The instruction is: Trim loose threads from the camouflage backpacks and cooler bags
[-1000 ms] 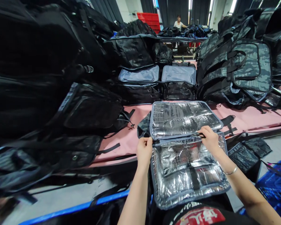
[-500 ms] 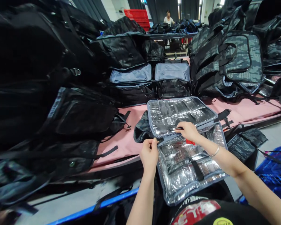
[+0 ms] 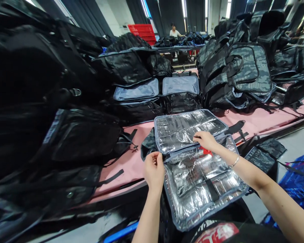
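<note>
A backpack with a silver foil lining (image 3: 187, 182) lies unzipped in front of me, its foil-lined flap (image 3: 190, 130) folded back and grey binding around both halves. My left hand (image 3: 154, 168) is closed in a pinch on the bag's edge at the left end of the fold. Over the fold, my right hand (image 3: 205, 140) is closed with thumb and finger together; a small dark thing shows at the fingertips, too small to name. Below that hand sits a red piece (image 3: 207, 151), partly covered by it. A black strap (image 3: 212, 190) crosses the lower half's lining.
Black bags (image 3: 86, 135) are heaped at the left, and camouflage backpacks (image 3: 250, 67) stand at the right on the pink table cover (image 3: 131, 162). Two open bags with grey lining (image 3: 181, 85) stand behind. A blue crate (image 3: 299, 182) is low right. A person (image 3: 175, 32) is far back.
My right hand has shifted slightly along the fold, and more of the red piece shows. The left hand keeps its pinch at the bag's edge. The camera view has tilted up a little.
</note>
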Demonstrator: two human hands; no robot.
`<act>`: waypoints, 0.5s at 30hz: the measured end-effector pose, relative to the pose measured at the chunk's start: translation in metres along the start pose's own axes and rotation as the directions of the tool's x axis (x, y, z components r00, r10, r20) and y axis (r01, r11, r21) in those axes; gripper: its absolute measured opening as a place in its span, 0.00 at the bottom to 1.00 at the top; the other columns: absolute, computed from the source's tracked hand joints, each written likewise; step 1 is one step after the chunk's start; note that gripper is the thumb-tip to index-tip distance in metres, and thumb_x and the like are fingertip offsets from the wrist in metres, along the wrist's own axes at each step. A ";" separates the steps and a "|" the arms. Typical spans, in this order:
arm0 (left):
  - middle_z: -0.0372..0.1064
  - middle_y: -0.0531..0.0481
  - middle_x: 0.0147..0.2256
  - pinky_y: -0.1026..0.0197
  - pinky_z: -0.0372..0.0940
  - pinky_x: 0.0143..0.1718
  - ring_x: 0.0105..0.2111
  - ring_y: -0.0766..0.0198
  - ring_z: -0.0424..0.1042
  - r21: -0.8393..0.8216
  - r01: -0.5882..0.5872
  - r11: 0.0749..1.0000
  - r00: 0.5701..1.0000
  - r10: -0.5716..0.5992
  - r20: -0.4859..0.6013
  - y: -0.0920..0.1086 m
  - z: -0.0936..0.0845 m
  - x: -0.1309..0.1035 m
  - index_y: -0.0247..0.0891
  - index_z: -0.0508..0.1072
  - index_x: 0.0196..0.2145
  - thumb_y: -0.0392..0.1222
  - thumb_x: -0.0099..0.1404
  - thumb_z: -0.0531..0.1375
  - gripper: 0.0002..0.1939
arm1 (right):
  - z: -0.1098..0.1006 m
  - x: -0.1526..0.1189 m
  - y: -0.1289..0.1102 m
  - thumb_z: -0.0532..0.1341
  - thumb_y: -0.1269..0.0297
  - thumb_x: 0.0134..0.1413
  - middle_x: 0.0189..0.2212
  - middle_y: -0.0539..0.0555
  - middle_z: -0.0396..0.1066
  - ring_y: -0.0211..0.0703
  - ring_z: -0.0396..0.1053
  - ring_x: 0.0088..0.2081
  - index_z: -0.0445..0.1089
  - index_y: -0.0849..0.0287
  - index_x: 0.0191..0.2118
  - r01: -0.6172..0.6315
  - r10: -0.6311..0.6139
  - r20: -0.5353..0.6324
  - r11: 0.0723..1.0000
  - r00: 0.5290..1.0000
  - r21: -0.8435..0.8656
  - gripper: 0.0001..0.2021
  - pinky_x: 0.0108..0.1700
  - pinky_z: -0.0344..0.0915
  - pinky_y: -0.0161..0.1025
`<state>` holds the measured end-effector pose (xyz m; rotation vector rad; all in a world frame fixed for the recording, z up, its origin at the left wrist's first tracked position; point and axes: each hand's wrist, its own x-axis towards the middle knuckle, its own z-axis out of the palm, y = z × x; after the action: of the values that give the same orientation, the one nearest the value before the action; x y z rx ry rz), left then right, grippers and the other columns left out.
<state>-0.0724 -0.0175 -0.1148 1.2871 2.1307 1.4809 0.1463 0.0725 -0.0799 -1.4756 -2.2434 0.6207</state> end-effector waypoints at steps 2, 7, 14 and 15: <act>0.70 0.46 0.35 0.57 0.62 0.38 0.35 0.59 0.68 0.098 -0.201 0.975 0.980 0.200 0.018 0.008 0.000 0.008 0.38 0.71 0.38 0.50 0.60 0.53 0.15 | 0.001 -0.004 0.009 0.56 0.63 0.57 0.32 0.49 0.72 0.40 0.67 0.35 0.71 0.54 0.30 -0.006 0.006 -0.027 1.000 1.000 -0.006 0.09 0.33 0.55 0.33; 0.72 0.50 0.34 0.57 0.58 0.39 0.37 0.58 0.67 0.273 -0.538 0.797 0.812 0.404 0.422 0.034 0.010 0.033 0.45 0.75 0.33 0.47 0.61 0.55 0.09 | 0.015 -0.017 0.018 0.56 0.63 0.57 0.37 0.51 0.70 0.40 0.67 0.38 0.71 0.53 0.39 0.049 -0.052 -0.124 0.998 0.991 -0.024 0.08 0.35 0.56 0.33; 0.67 0.48 0.29 0.60 0.59 0.36 0.33 0.59 0.66 0.188 -0.552 0.812 0.779 0.422 0.465 0.036 0.019 0.039 0.41 0.68 0.25 0.43 0.60 0.51 0.10 | 0.003 -0.021 0.015 0.58 0.60 0.54 0.28 0.49 0.69 0.37 0.65 0.31 0.71 0.57 0.30 0.071 -0.050 -0.195 0.992 0.979 0.105 0.08 0.33 0.55 0.32; 0.66 0.49 0.28 0.60 0.59 0.35 0.32 0.60 0.66 0.144 -0.491 0.859 0.830 0.410 0.378 0.032 0.014 0.040 0.41 0.67 0.26 0.44 0.60 0.51 0.10 | -0.004 -0.021 0.019 0.58 0.58 0.54 0.24 0.48 0.68 0.36 0.64 0.28 0.69 0.58 0.26 0.054 -0.028 -0.221 0.993 0.975 0.109 0.12 0.31 0.54 0.32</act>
<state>-0.0704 0.0249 -0.0833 2.0866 1.8914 1.0537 0.1705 0.0607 -0.0888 -1.3666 -2.0301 0.5362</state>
